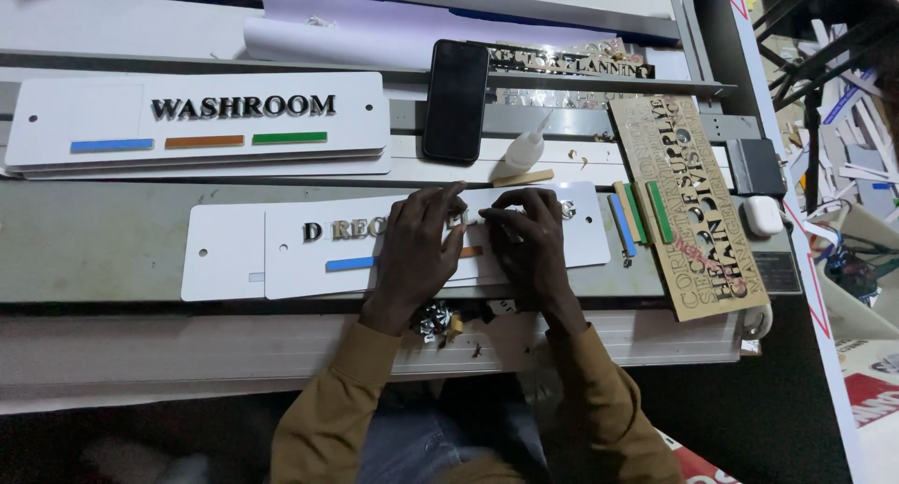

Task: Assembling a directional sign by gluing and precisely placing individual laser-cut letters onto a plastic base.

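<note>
A white rectangular sign plate (290,259) lies on the grey workbench in front of me, with raised dark letters along its upper part and a blue strip (349,263) lower left. My left hand (414,250) and my right hand (531,245) rest side by side on the plate's middle, fingertips pressing on the row of letters. An orange strip (471,252) peeks out between the hands. What lies under the fingers is hidden. A second white plate (220,255) lies partly under the first, sticking out to the left.
A finished white sign (197,119) with black letters and three coloured strips lies behind. A black phone (455,98), a small glue bottle (522,153), loose coloured strips (637,214), a cut-out wooden letter sheet (693,203), a white earbud case (762,215) and letter scraps (440,321) surround the plate.
</note>
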